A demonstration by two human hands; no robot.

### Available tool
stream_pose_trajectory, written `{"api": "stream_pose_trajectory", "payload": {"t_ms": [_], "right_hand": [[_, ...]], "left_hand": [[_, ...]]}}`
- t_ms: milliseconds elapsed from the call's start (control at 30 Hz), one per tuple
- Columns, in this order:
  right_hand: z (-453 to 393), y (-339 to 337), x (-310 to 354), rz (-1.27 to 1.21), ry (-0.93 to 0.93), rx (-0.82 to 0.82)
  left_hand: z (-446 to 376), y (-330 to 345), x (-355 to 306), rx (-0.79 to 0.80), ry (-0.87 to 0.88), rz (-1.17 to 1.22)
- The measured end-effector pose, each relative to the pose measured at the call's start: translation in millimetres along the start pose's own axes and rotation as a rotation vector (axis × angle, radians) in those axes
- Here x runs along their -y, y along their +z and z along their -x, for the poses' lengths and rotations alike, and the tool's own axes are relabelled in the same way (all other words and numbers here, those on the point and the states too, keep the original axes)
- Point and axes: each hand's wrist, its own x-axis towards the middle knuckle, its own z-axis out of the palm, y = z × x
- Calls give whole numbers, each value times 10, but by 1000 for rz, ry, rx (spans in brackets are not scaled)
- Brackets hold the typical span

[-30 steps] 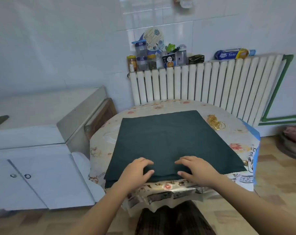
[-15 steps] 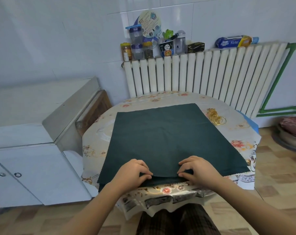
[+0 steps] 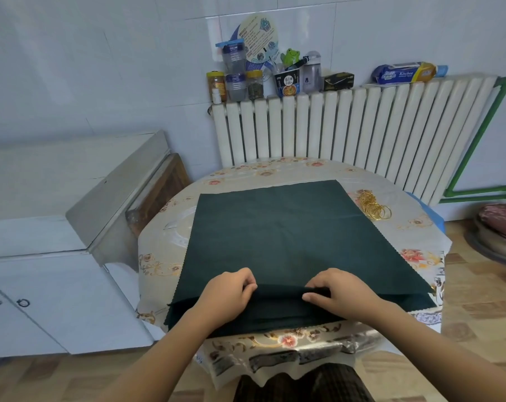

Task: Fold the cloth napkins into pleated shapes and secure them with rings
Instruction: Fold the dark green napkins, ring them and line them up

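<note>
Floral table (image 3: pixel 327 175): left hand (image 3: pixel 227 295), right hand (image 3: pixel 337 294) pinch napkin (image 3: pixel 280 227) near edge; first pleat starting, next needs even fold-back.

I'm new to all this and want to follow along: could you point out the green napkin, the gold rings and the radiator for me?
green napkin (image 3: pixel 275 233): head view, flat middle of the top cloth.
gold rings (image 3: pixel 373 206): head view, middle of the pile right of the napkin.
radiator (image 3: pixel 362 126): head view, a white rib near its middle.
</note>
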Motion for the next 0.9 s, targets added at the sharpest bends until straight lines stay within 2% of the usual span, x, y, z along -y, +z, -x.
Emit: {"api": "stream_pose_trajectory", "payload": {"t_ms": [133, 233, 434, 600, 667, 900], "right_hand": [[-73, -76, -57, -45, 138, -13], [-115, -198, -111, -96, 181, 38], [-213, -460, -93, -108, 126, 74], [-252, -732, -48, -125, 45, 177], [-357, -792, -56, -106, 52, 160], [-1084, -778, -292, 121, 189, 109]], "left_hand": [[-47, -11, 54, 35, -25, 38], [-89, -84, 105, 142, -46, 67], [-170, -400, 53, 205, 4, -2], [-253, -716, 53, 414, 64, -45], [-385, -780, 91, 401, 48, -58], [-1100, -694, 252, 154, -126, -190]]}}
